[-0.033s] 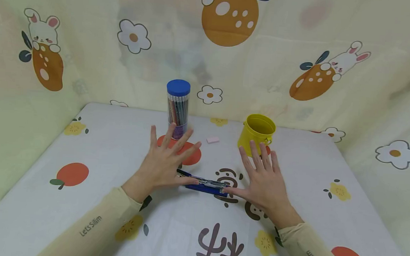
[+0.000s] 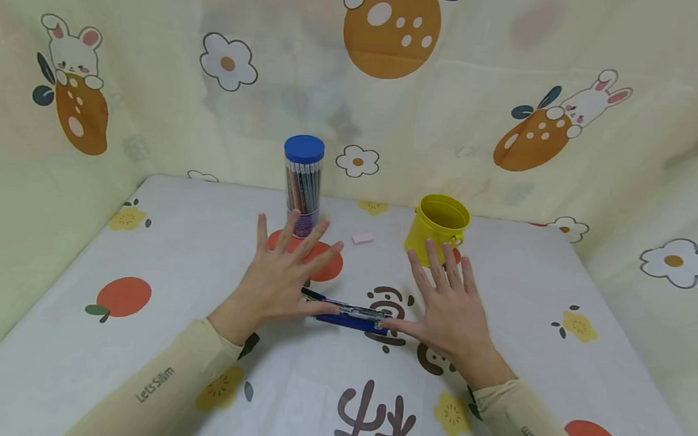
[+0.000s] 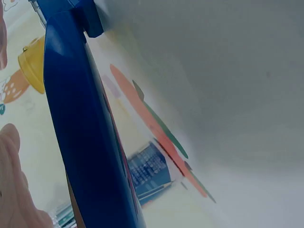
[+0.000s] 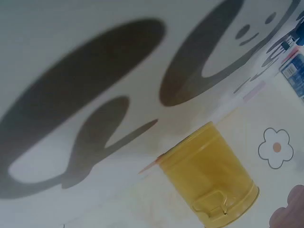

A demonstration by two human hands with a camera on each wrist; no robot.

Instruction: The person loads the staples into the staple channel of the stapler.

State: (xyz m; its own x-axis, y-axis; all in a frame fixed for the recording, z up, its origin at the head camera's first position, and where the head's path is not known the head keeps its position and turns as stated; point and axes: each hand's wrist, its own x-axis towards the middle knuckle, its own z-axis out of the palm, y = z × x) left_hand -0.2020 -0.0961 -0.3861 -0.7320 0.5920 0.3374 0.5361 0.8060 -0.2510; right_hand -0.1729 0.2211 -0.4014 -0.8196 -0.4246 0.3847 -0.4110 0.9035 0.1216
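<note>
Blue below with a metallic strip above, the stapler [image 2: 351, 321] is mid-desk [image 2: 76, 361], between left hand [image 2: 279, 277] and right hand [image 2: 448, 307]; whether it rests on the surface cannot be told. That central position appears to keep it within both thumbs' reach. Fingers on both hands are straight and spread apart. The left thumb overlaps the stapler, the right thumb meets its right end in view; contact is unconfirmed. Pencil jar [image 2: 302, 185] and yellow bucket [image 2: 429, 233] stand upright at the back, eraser [image 2: 362, 238] between, presumably out of the way. The stapler's long axis runs crosswise, slightly slanted, its right end nearer the person; which end is its nose is unclear.
</note>
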